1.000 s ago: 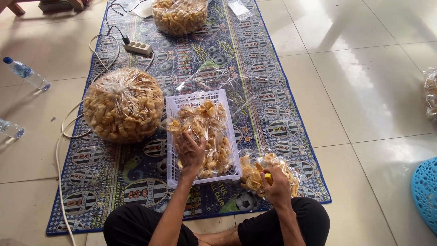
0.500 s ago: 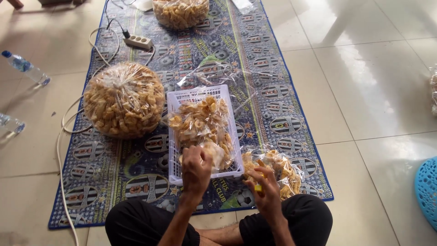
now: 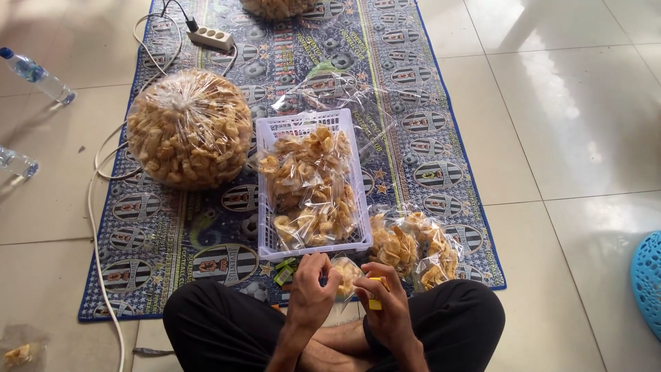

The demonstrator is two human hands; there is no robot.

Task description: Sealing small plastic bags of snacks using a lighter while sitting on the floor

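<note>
The left hand [image 3: 311, 289] and right hand [image 3: 383, 303] are both closed on a small clear plastic packet of golden crackers [image 3: 346, 275], held just in front of the white slatted plastic basket [image 3: 311, 128]. The right hand also pinches a small yellow object [image 3: 375, 303]; its kind cannot be determined. The fingers partly hide the packet. Right of the basket, loose cracker packets [image 3: 413, 246] lie near the patterned blue mat's edge [image 3: 482, 213], with bare tiled floor [image 3: 571, 138] beyond. A large round clear bag of crackers [image 3: 189, 129] sits left of the basket.
</note>
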